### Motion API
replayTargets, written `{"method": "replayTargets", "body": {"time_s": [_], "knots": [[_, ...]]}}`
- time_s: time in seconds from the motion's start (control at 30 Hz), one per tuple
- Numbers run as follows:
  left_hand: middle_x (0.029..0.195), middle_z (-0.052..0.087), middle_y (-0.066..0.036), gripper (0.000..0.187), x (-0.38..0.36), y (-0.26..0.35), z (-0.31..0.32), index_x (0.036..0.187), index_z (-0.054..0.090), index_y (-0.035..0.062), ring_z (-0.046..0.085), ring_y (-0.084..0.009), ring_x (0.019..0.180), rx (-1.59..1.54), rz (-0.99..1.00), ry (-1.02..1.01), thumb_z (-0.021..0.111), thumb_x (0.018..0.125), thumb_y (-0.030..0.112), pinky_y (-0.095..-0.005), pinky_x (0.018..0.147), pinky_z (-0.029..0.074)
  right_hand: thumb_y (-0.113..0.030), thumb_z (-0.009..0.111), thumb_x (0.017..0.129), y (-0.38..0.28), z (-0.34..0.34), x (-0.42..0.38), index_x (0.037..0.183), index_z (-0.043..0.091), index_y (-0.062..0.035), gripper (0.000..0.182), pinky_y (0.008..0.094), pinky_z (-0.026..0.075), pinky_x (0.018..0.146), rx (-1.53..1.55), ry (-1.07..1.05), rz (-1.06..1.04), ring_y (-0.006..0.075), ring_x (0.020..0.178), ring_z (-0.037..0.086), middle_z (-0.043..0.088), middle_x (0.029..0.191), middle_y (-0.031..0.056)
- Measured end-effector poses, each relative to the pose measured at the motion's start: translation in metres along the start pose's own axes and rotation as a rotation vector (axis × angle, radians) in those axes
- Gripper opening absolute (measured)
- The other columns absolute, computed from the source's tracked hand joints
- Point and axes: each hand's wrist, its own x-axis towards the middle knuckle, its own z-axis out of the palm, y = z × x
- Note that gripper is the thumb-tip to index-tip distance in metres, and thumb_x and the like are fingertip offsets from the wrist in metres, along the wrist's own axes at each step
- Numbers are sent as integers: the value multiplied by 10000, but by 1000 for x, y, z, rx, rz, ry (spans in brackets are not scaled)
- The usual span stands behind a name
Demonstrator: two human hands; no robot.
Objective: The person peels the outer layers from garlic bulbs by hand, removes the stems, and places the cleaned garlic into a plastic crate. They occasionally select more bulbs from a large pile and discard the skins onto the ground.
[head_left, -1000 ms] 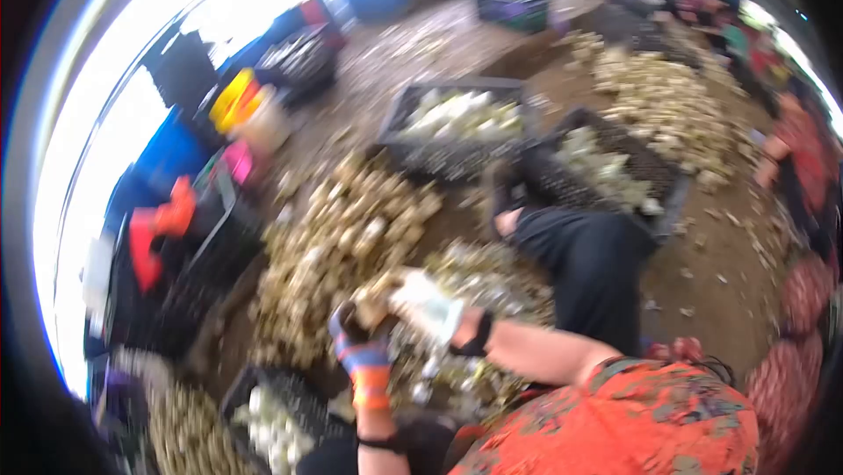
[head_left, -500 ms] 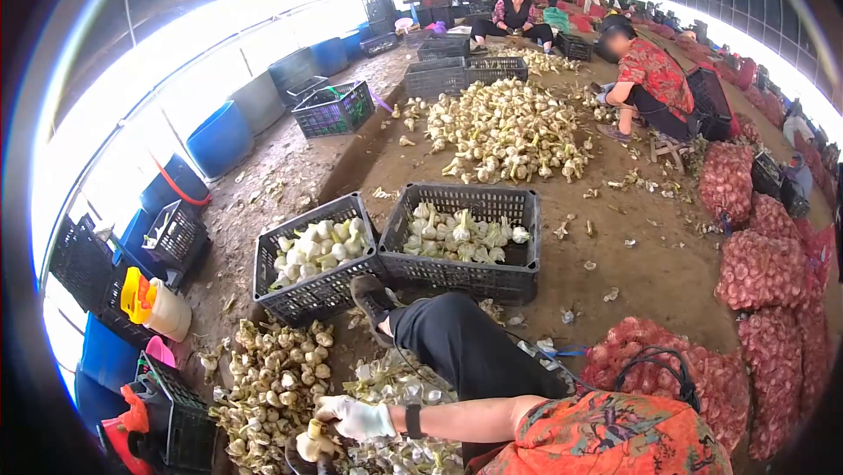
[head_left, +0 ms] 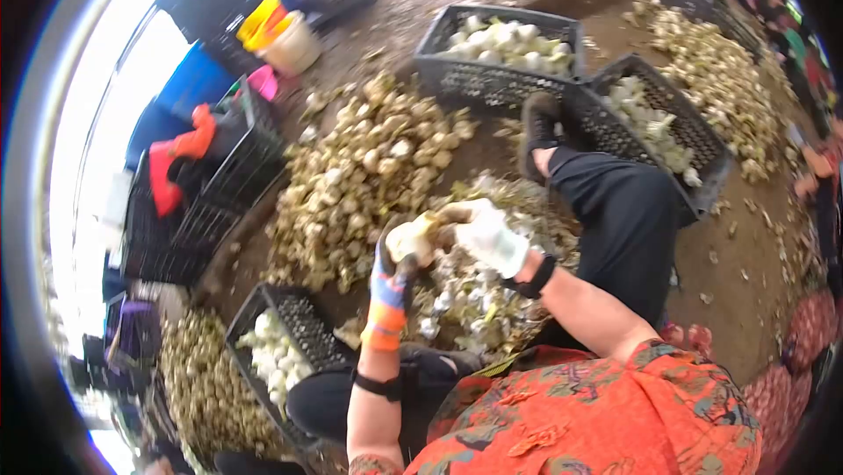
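A pale garlic bulb [head_left: 411, 243] is held up in front of me over the floor. My left hand [head_left: 387, 286], in an orange and blue glove with dark fingers, is closed around it. From the other side my right hand [head_left: 490, 234], in a white glove, has its fingers closed at the bulb's stem end. Any tool between the hands cannot be made out. Beyond them lies a heap of untrimmed garlic [head_left: 351, 176]. Below my hands, loose skins and trimmings [head_left: 465, 299] cover the ground beside my bent leg.
Black crates of cleaned white garlic stand ahead [head_left: 492, 80], to the right of it [head_left: 713, 154], and by my left knee [head_left: 303, 317]. More garlic heaps lie at far right [head_left: 716, 80] and lower left [head_left: 211, 387]. A crate with red cloth [head_left: 233, 154] stands at left.
My view has swung left and down. My left hand, mostly cut off at the bottom edge before, now shows fully. A garlic bulb is held between both hands, higher in view.
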Motion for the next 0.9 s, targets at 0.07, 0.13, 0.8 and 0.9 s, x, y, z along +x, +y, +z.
{"method": "replayTargets", "body": {"time_s": [0.07, 0.13, 0.8, 0.9], "knots": [[1194, 521, -91, 736, 0, 6, 2, 1331, 366, 42, 567, -193, 957, -109, 23, -26, 773, 728, 148, -321, 815, 517, -124, 688, 815, -11, 8, -5, 1072, 630, 6, 294, 254, 505, 716, 17, -17, 116, 106, 798, 624, 669, 934, 39], [1161, 514, -96, 789, 14, -20, -8, 1301, 366, 44, 554, -205, 991, -38, 212, 62, 822, 658, 91, -331, 813, 531, -186, 724, 802, -7, 16, -2, 1111, 607, -19, 369, 254, 486, 789, -88, -134, -6, 104, 866, 614, 659, 969, 46], [1009, 585, -87, 496, 0, 14, 9, 1251, 438, 33, 571, -156, 696, -35, 25, 20, 649, 846, 229, -254, 574, 479, 23, 553, 700, 1, 2, -3, 908, 601, 40, 214, 305, 467, 679, -817, 127, -439, 188, 779, 596, 594, 809, 121], [871, 607, -84, 485, 7, -12, -8, 1205, 487, 49, 510, -162, 521, 120, -65, 3, 392, 962, 459, -264, 463, 419, 30, 538, 684, -5, 1, -5, 937, 604, 46, 262, 304, 468, 676, -472, 59, -114, 191, 768, 589, 602, 826, 118]]}}
